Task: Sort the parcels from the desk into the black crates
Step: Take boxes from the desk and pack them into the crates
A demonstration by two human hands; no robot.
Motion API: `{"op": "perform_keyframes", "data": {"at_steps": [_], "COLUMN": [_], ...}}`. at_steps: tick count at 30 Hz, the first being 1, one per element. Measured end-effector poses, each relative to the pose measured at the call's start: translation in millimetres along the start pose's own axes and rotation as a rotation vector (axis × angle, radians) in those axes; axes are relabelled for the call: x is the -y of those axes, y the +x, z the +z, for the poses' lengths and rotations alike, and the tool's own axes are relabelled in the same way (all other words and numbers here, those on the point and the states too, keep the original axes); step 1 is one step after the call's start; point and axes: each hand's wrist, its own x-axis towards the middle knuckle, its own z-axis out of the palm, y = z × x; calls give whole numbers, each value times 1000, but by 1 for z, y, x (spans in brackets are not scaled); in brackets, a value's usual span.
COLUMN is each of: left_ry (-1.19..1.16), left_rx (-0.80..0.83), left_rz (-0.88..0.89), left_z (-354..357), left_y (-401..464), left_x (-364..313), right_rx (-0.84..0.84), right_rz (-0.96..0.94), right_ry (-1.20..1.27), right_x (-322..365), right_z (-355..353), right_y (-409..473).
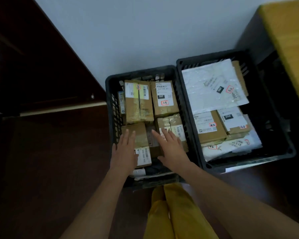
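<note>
Head view, one entry.

Item 1: left crate (pixel 109 94), black, slotted walls, on the dark floor (pixel 50 161) against the pale wall (pixel 128 31). We count cardboard parcels packed edge to edge: a taped box (pixel 138 100) at 11 o'clock in the crate, a labelled box (pixel 164 99) at 1 o'clock, a small taped box (pixel 175 125) at 3 o'clock, and a front box (pixel 141 144) at 7 o'clock. Little open room is left between them; a narrow gap shows along the near rim, with flat dark and white packets lying in it.

Item 2: our left hand (pixel 124 149), fingers straight and together, lies flat on the front box, holding nothing.

Item 3: our right hand (pixel 169 144), fingers straight and slightly spread, rests flat across the small taped box and a darker parcel beside it, holding nothing.

Item 4: right crate (pixel 283 138), black, touching the left crate at 3 o'clock. A white mailer bag (pixel 212 87) covers its far half; two labelled boxes (pixel 211 126) and white bags fill the near half. Open room remains along its right wall.

Item 5: surroundings. A desk (pixel 290 40) with a yellowish top stands at 2 o'clock, close against the right crate. Dark wooden furniture (pixel 24 66) closes off 9 to 11 o'clock. Yellow trousers (pixel 171 213) at 6 o'clock.
</note>
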Motion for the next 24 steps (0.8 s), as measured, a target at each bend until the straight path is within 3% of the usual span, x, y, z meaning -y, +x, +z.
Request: {"op": "perform_keyframes", "data": {"at_steps": [5, 11, 18, 24], "left_ry": [108, 195, 362, 401], "left_rx": [-21, -122, -266, -314], "left_rz": [68, 238, 493, 661], "left_z": [-53, -116, -161, -161], "left_y": [-17, -27, -49, -75], "left_x": [-35, -112, -248, -380], "right_rx": [-101, -334, -572, -661], "right_rz": [72, 169, 334, 464], "right_ry": [-41, -21, 26, 50], "right_x": [9, -6, -78, -167], "right_z": [-55, -140, -222, -271], "right_y": [-28, -77, -156, -243]}}
